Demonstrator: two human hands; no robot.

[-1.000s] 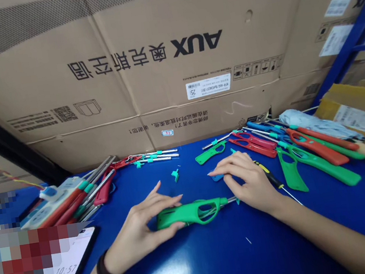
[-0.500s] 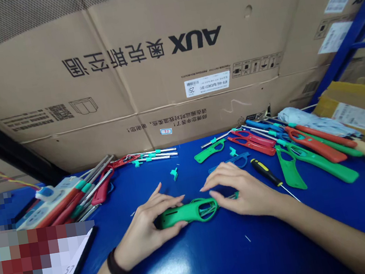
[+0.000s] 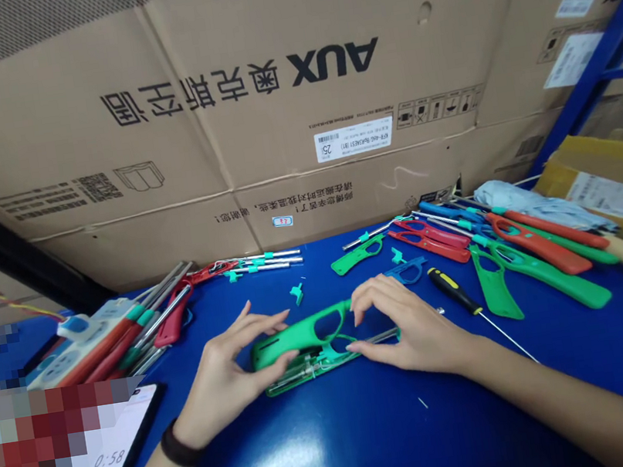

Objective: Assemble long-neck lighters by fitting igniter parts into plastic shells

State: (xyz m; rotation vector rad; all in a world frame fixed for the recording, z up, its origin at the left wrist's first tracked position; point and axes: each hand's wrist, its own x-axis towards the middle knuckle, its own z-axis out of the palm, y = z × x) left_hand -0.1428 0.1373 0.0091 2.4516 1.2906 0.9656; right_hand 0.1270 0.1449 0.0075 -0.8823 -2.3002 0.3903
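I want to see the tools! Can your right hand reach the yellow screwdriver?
Probably yes: your right hand is close beside the yellow-handled screwdriver, with nothing in between, though it would need to leave the green lighter body first.

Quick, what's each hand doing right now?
Left hand: holding the green plastic lighter casing with its fingertips.
Right hand: holding the same casing with its fingertips.
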